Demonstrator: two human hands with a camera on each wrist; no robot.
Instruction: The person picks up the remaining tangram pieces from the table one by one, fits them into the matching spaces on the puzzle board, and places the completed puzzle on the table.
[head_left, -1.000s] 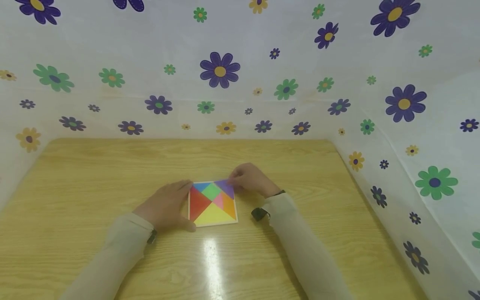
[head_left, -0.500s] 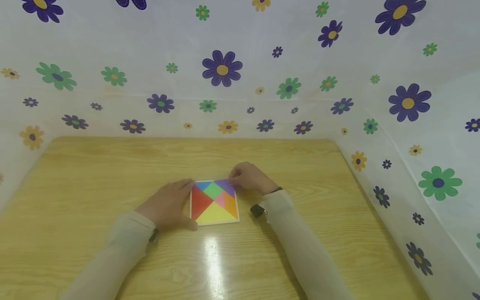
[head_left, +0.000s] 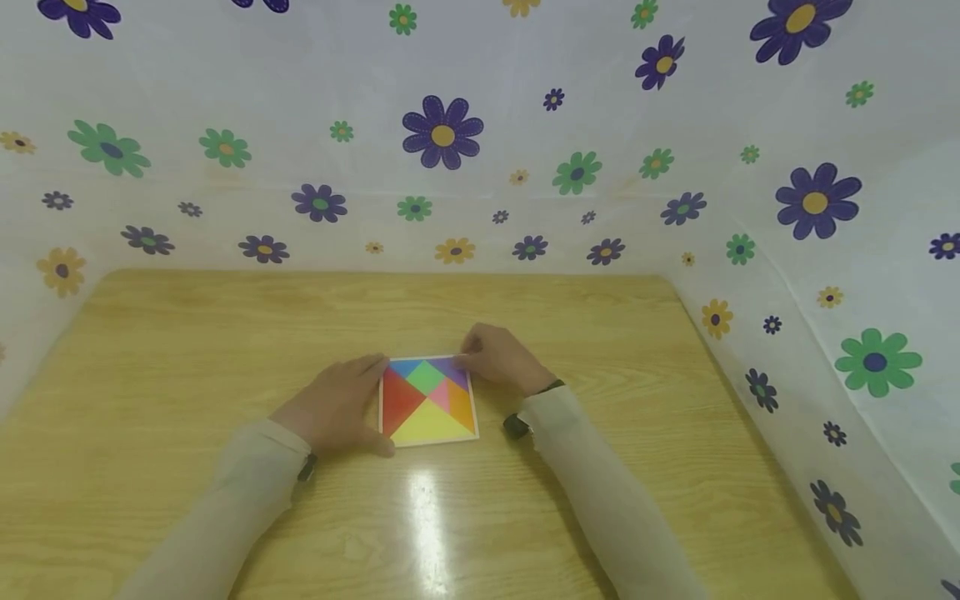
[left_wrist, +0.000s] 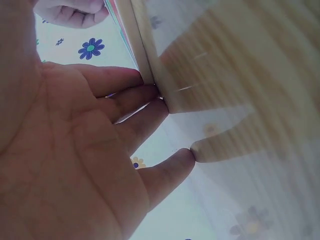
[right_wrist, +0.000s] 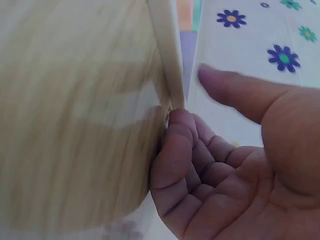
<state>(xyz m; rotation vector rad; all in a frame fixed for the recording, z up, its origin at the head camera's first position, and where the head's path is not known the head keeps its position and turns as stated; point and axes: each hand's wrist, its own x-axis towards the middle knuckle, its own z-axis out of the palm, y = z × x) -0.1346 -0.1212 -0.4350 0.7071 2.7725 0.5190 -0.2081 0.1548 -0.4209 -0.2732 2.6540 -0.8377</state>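
A wooden table (head_left: 187, 400) is ringed by flower-print sheeting (head_left: 525, 125). Mid-table, the tangram tray (head_left: 428, 402) is steadied by the left hand (head_left: 333, 408), fingers flat; its far corner is pinched by the right hand (head_left: 498, 357). Pieces could get spilled if it's tipped.

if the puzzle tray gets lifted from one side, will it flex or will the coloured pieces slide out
The puzzle tray looks like a thin, flat board with a raised pale rim, so it probably stays stiff. The coloured pieces fill the frame edge to edge, so they likely stay put flat but may fall out if tipped steeply. The glossy table suggests it slides easily.
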